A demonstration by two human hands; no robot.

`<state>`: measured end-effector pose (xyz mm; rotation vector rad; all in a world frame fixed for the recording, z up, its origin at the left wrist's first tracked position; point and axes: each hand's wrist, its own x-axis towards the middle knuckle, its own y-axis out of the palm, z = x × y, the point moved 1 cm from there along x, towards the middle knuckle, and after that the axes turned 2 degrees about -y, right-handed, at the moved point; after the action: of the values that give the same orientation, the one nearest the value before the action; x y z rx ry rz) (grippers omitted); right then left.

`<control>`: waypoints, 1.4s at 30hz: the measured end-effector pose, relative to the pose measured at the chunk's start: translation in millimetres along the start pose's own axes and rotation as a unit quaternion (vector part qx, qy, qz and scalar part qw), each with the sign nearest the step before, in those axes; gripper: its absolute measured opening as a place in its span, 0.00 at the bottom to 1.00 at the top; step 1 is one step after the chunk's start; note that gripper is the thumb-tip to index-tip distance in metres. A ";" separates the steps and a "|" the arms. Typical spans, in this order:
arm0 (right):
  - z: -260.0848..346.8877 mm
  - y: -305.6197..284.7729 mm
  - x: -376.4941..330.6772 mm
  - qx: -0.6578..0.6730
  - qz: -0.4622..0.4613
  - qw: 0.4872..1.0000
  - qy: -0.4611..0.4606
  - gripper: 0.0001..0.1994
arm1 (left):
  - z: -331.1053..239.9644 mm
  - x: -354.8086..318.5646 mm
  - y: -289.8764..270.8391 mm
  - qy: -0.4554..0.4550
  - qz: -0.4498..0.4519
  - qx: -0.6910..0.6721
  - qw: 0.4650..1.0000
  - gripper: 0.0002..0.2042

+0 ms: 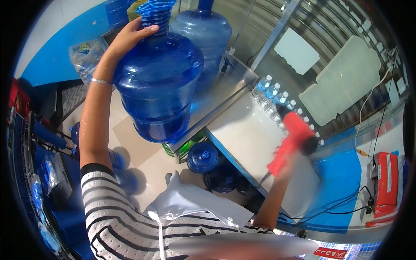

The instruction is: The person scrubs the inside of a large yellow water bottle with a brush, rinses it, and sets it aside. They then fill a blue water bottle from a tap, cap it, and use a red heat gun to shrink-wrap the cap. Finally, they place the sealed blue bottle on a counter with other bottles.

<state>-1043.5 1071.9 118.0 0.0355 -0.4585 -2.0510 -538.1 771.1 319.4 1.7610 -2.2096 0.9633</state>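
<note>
A large blue water jug (158,69) stands at the edge of a metal counter (225,93), its neck wrapped in loose, crinkled blue plastic film (156,15). My left hand (132,37) grips the jug by that neck, thumb across the film; the fingertips behind are hidden. Over the white worktop on the right, my right hand (289,167) holds a red heat gun (294,132) by its handle, blurred by motion. Its black nozzle points up and away, apart from the jug. A cord leaves the bottom of the handle.
Behind the blue jug stands a paler water jug (203,37). Small capped bottles (277,97) line the white worktop (242,130). More jugs (202,158) sit beneath it. Black cords (333,212) run near a red package (385,184). A clear plastic bag (86,58) lies at left.
</note>
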 end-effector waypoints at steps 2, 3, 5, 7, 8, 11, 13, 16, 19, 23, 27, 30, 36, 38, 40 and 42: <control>55.8 42.5 5.6 0.025 0.069 0.997 -0.024 0.28 | 1.0 2.3 -1.0 0.012 0.012 0.005 1.000 0.32; 82.0 64.9 7.2 0.005 0.089 0.995 -0.051 0.28 | 1.6 2.9 -1.8 0.014 0.013 0.015 1.000 0.31; 131.0 111.1 9.4 -0.052 0.118 0.986 -0.110 0.31 | 1.9 2.9 -3.6 0.015 0.026 0.036 0.999 0.31; 168.9 160.2 14.0 -0.059 0.219 0.963 -0.145 0.31 | 2.0 2.6 -4.5 0.015 0.046 0.053 0.997 0.33; 182.3 182.2 13.4 -0.063 0.240 0.959 -0.135 0.31 | 2.7 2.7 -4.7 0.008 0.040 0.049 0.998 0.34; 211.6 237.3 15.9 -0.066 0.277 0.954 -0.094 0.29 | 5.6 4.9 -3.8 0.030 0.062 0.026 0.997 0.33; 223.1 265.7 20.8 -0.053 0.316 0.945 -0.063 0.27 | 10.1 7.6 -3.2 0.032 0.023 0.046 0.998 0.34; 235.7 295.3 28.3 -0.077 0.353 0.930 -0.063 0.28 | 16.5 13.2 -2.1 0.030 0.004 0.074 0.997 0.40; 244.3 311.1 31.3 -0.125 0.337 0.931 -0.067 0.25 | 19.7 15.7 -1.5 0.027 -0.007 0.099 0.995 0.41; 251.7 322.2 32.8 -0.134 0.329 0.932 -0.071 0.25 | 17.8 13.4 -1.2 0.029 0.024 0.098 0.994 0.34; 257.8 326.9 32.6 -0.140 0.344 0.926 -0.066 0.25 | 14.3 11.5 -1.1 0.045 0.014 0.067 0.997 0.38; 261.2 330.0 32.3 -0.149 0.342 0.925 -0.067 0.26 | 14.4 12.1 -0.9 0.037 0.019 0.061 0.997 0.35; 267.1 341.0 24.7 -0.172 0.305 0.933 -0.079 0.25 | 15.7 12.5 -1.2 0.033 0.019 0.067 0.997 0.34; 268.7 347.4 20.5 -0.185 0.305 0.930 -0.083 0.25 | 14.7 11.8 -1.7 0.031 0.015 0.076 0.997 0.34; 269.5 354.5 15.7 -0.200 0.303 0.927 -0.091 0.24 | 13.0 10.9 -2.2 0.028 0.008 0.087 0.996 0.34; 270.3 362.2 10.7 -0.213 0.306 0.922 -0.103 0.24 | 11.0 10.0 -2.4 0.025 0.016 0.079 0.996 0.35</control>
<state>-803.8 988.1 492.1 -0.5277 -0.1109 -1.4937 -536.0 756.5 316.6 1.7494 -2.1909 1.2057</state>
